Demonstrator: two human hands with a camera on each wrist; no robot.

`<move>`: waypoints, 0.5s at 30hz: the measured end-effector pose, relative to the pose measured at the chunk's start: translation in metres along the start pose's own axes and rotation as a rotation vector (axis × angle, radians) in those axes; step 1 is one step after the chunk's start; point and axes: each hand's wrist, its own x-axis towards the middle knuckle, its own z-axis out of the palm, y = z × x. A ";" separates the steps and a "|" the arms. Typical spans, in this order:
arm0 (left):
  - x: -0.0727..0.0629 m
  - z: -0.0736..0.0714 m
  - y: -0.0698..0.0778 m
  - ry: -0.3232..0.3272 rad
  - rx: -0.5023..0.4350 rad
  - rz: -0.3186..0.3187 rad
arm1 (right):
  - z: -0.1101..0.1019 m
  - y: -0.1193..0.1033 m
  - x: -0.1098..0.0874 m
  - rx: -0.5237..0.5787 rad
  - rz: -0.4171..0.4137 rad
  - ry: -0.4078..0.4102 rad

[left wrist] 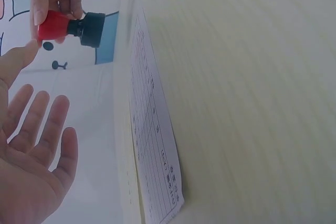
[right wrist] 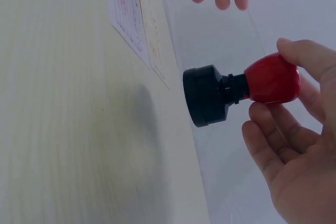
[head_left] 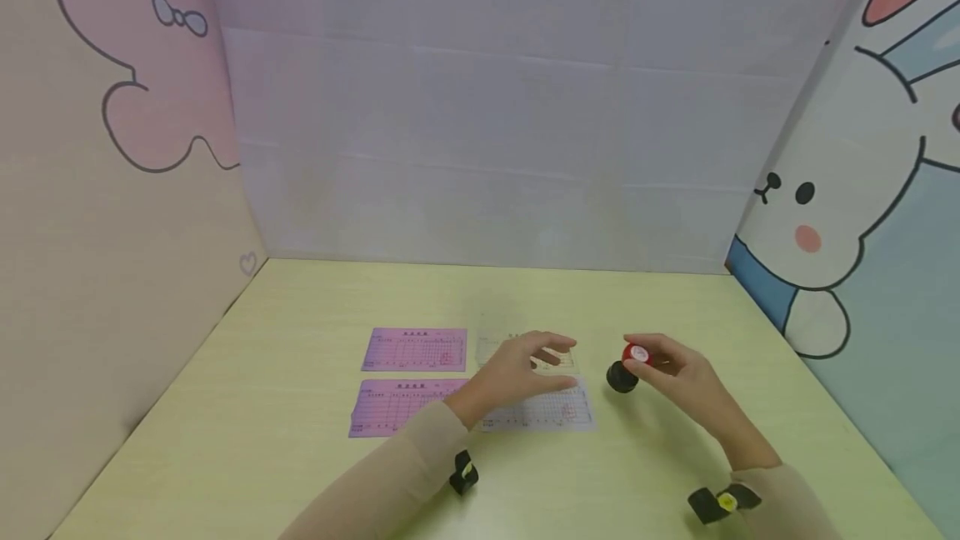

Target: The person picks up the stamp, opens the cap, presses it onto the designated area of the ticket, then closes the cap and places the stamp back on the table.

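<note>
My right hand [head_left: 684, 375] pinches the red handle of a stamp [right wrist: 273, 80] between thumb and fingers. The stamp's black round base [right wrist: 205, 95] points down and is held above the table, its shadow on the wood. My left hand [head_left: 517, 373] is over the two right-hand forms, fingers spread and holding nothing. Beneath it lie a white printed form [head_left: 540, 408] and a pale yellowish form [head_left: 491, 348] behind, both partly covered by the hand. In the left wrist view, the left hand [left wrist: 37, 156] shows its palm with fingers extended.
Two purple printed forms lie left of the hands, one farther back [head_left: 415, 349] and one nearer [head_left: 393, 408]. Red stamp marks show on some forms. The wooden table [head_left: 225, 407] is bounded by a pale back wall [head_left: 450, 148] and side walls with cartoon figures.
</note>
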 end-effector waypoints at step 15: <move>-0.008 -0.013 -0.011 0.018 -0.029 -0.023 | -0.003 0.015 0.000 -0.053 0.032 -0.057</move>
